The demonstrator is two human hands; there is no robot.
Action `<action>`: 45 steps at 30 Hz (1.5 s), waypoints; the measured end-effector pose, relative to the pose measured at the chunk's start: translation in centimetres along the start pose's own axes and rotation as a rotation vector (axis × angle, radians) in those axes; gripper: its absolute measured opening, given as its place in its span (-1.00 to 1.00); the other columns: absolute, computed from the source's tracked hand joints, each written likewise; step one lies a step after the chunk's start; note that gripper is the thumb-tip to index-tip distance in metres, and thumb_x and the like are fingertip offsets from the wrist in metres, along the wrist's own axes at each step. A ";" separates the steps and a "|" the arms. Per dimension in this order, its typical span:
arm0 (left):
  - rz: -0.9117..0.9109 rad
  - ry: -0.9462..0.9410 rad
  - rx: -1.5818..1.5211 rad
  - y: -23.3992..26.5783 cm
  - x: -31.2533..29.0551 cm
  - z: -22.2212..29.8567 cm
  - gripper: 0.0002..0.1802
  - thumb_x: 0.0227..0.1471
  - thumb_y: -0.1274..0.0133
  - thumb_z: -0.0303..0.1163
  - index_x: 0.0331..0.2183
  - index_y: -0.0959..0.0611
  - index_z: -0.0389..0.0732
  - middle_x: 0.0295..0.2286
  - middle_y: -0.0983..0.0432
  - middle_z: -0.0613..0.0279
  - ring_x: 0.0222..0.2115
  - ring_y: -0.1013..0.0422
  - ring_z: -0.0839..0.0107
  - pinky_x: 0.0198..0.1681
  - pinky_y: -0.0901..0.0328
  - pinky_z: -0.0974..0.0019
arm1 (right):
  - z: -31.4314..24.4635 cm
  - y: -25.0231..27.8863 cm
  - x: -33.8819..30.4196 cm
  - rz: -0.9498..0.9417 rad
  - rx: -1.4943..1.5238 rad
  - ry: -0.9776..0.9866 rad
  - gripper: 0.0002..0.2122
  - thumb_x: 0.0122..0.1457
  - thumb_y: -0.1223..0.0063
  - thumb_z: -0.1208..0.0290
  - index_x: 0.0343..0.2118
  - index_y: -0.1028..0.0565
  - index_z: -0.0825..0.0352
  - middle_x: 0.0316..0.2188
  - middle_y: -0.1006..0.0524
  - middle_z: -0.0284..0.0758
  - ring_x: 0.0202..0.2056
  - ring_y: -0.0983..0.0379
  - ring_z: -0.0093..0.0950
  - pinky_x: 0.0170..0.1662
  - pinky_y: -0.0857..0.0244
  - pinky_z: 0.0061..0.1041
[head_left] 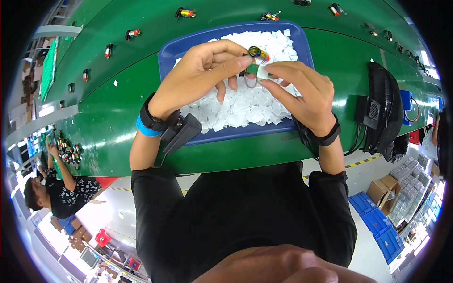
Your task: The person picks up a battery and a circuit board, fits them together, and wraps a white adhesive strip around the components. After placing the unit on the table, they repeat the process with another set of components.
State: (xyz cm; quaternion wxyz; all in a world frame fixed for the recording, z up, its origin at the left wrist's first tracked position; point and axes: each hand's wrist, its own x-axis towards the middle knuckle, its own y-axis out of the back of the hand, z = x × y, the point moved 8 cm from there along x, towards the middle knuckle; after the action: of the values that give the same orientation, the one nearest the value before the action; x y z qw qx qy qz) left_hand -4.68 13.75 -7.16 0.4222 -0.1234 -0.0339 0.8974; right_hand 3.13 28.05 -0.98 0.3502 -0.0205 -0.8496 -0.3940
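My left hand [200,70] is closed, with thumb and forefinger pinching a small wired electronic part. That part [258,53] has a yellow-and-red cylinder, a dark round end, a green board and thin looping wires. Close beside it, my right hand [304,89] pinches a small white square piece [262,71] between thumb and forefinger. The white piece is right by the green board; whether they touch I cannot tell. Both hands are over a blue tray [166,59] full of loose white square pieces [240,106]. Bands with dark devices sit on both wrists.
Similar wired parts [186,12] are spaced out along the green tabletop [122,106]. A black bag [377,111] and a black box-shaped device [367,112] lie to the right. At the far left another person [63,188] handles a pile of parts [68,150]. Blue crates [377,226] stand on the floor.
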 end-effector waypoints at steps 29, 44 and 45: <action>0.157 -0.117 0.528 -1.8 -0.6 0.7 -0.78 0.19 -0.07 -0.44 -0.11 -0.55 -0.24 -0.49 -0.37 0.33 -0.47 -0.37 0.59 -0.54 -0.36 0.50 | 2.1 -1.5 -0.7 -0.122 0.103 -0.269 -0.61 0.08 -0.25 0.64 0.02 -0.54 0.31 -0.16 -0.57 -0.26 -0.26 -0.58 -0.44 -0.23 -0.47 -0.54; -0.028 0.002 -0.025 -2.6 -0.3 -0.2 -0.81 0.28 0.01 -0.40 -0.14 -0.49 -0.29 -0.36 -0.42 0.28 -0.34 -0.42 0.54 -0.44 -0.45 0.46 | 2.0 -0.2 -0.6 0.005 0.162 -0.199 -0.70 -0.06 -0.38 0.65 -0.25 -0.51 0.35 -0.31 -0.54 -0.30 -0.37 -0.49 -0.44 -0.28 -0.40 -0.55; -0.080 0.052 -0.115 -2.8 -0.2 -0.3 -0.82 0.29 0.02 -0.39 -0.15 -0.49 -0.30 -0.33 -0.43 0.27 -0.30 -0.42 0.53 -0.40 -0.46 0.45 | 2.0 -0.1 -0.6 -0.007 0.240 -0.209 -0.69 -0.07 -0.38 0.65 -0.25 -0.51 0.34 -0.32 -0.54 -0.31 -0.36 -0.49 -0.43 -0.27 -0.39 -0.54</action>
State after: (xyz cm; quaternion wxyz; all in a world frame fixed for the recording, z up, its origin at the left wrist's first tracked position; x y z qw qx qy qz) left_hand -2.32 15.38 -6.98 0.4507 -0.1693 -0.0793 0.8729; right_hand 2.37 29.50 -2.32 0.2586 -0.0166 -0.9223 -0.2867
